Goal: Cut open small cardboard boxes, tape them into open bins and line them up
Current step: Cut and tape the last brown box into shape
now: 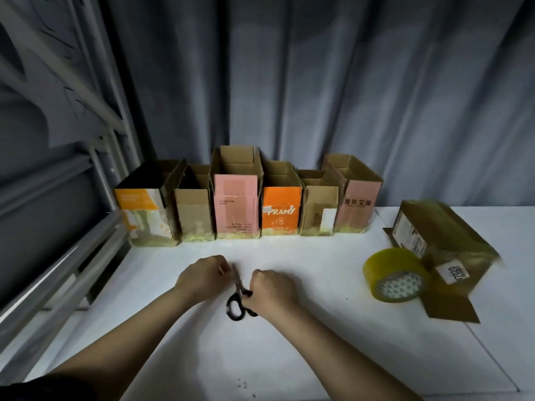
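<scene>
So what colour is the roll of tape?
The tape roll is yellow, seen clearly in the head view.

What I can't make out from here

The right hand (272,287) covers part of the scissors (238,296) handle, and I can't tell whether the left hand (202,274) touches the blades. The cardboard box (440,256) lying at right is motion-blurred, its label print unreadable. Both forearms run off the bottom edge

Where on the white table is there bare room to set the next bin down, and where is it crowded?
Bare table lies between the bin row and the hands, and rightward up to the tape roll. The near edge is also bare. Crowded: the right side, with the roll against the flattened box, and the centre, where both hands hold the scissors.
</scene>
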